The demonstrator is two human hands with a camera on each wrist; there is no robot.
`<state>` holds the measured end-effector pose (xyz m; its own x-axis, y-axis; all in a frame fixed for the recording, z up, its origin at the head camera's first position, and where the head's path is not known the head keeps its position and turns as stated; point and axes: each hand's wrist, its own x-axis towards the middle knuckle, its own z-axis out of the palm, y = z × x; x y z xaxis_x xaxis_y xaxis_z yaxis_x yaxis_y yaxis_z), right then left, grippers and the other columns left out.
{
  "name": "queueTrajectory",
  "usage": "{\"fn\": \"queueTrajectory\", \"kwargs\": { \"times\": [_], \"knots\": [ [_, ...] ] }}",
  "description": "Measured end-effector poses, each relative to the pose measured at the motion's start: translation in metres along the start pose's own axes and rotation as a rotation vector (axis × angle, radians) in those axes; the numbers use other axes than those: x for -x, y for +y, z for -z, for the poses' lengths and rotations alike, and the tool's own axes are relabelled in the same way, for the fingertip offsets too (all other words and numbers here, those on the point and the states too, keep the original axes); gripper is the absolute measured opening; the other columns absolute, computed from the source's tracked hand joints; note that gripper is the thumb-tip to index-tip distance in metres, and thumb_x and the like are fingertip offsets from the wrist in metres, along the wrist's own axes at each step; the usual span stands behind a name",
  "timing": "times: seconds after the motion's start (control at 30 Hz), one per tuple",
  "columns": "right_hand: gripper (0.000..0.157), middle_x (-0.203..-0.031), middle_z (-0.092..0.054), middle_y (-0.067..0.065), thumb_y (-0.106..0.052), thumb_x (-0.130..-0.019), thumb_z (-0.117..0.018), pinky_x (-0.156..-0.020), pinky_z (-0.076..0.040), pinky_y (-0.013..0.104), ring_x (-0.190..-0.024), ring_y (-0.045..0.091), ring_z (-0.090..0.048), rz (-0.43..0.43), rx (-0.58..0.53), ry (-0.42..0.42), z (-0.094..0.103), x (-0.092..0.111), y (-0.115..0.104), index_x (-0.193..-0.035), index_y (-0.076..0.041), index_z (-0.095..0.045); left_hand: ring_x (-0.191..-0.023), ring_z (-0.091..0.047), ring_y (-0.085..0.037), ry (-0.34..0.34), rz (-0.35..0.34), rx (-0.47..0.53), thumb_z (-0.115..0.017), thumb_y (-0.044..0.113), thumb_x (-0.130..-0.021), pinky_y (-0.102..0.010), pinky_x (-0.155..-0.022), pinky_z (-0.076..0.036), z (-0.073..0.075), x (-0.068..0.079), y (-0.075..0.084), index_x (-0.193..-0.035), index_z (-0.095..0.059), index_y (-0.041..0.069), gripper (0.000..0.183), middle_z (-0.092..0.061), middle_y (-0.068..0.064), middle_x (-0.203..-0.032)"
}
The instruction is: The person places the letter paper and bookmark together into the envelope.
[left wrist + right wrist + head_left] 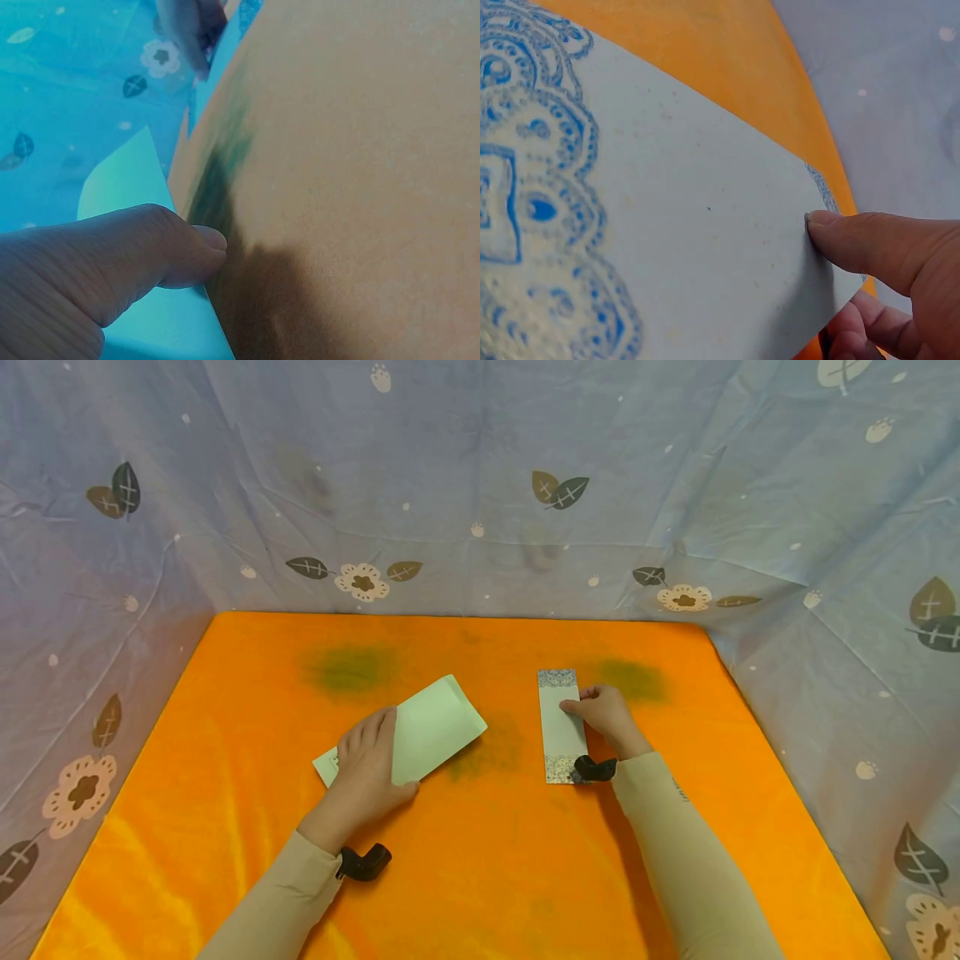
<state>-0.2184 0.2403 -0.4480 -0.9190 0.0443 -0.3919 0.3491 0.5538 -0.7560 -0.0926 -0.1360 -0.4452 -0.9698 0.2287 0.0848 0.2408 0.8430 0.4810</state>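
Observation:
On the left, a pale envelope (438,731) lies at a slant, with a crease near its far right end and some print at its lower left corner. My left hand (367,772) grips it across its width, fingers over the far edge and thumb at the near edge; in the left wrist view the thumb (165,251) overlaps the paper. To the right is a long white card (561,718) with blue lace patterns at both ends. Between thumb and fingers my right hand (606,717) pinches its right edge. The right wrist view shows the card's plain middle (705,202) up close.
An orange cloth (480,868) covers the table, with dark greenish patches (352,668) on it. Blue-grey curtains (480,460) with leaves and flowers enclose the back and both sides. A black wrist mount (365,862) sits on each wrist.

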Motion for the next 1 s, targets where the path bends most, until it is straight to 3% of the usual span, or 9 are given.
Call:
{"fn": "queueTrajectory", "kwargs": {
  "times": [0.33, 0.73, 1.0],
  "knots": [
    [0.044, -0.126, -0.046, 0.019, -0.027, -0.096, -0.062, -0.092, -0.041, 0.041, -0.107, 0.032, -0.046, 0.008, -0.074, -0.042, 0.009, 0.003, 0.005, -0.125, 0.003, -0.049, -0.135, -0.019, -0.045, -0.003, 0.000, 0.002, -0.082, 0.033, -0.074, -0.061, -0.107, -0.013, -0.001, 0.000, 0.000, -0.152, -0.016, -0.002, 0.109, -0.022, -0.023, -0.152],
    [0.041, -0.118, -0.052, 0.016, -0.033, -0.098, -0.057, -0.082, -0.044, 0.038, -0.098, 0.030, -0.049, 0.026, -0.044, -0.012, 0.009, 0.003, 0.006, -0.124, -0.001, -0.054, -0.135, -0.019, -0.045, -0.005, 0.001, -0.003, -0.082, 0.035, -0.074, -0.060, -0.107, -0.013, 0.001, 0.001, -0.001, -0.152, -0.016, -0.002, 0.109, -0.022, -0.023, -0.152],
    [0.052, -0.134, -0.047, 0.016, -0.037, -0.098, -0.056, -0.101, -0.039, 0.047, -0.121, 0.033, -0.045, 0.072, -0.143, 0.005, 0.005, 0.007, -0.001, -0.137, -0.004, -0.047, -0.135, -0.019, -0.045, -0.003, -0.001, -0.001, -0.081, 0.035, -0.075, -0.061, -0.107, -0.013, 0.001, 0.002, -0.002, -0.152, -0.016, -0.002, 0.108, -0.022, -0.023, -0.152]
  ]
}}
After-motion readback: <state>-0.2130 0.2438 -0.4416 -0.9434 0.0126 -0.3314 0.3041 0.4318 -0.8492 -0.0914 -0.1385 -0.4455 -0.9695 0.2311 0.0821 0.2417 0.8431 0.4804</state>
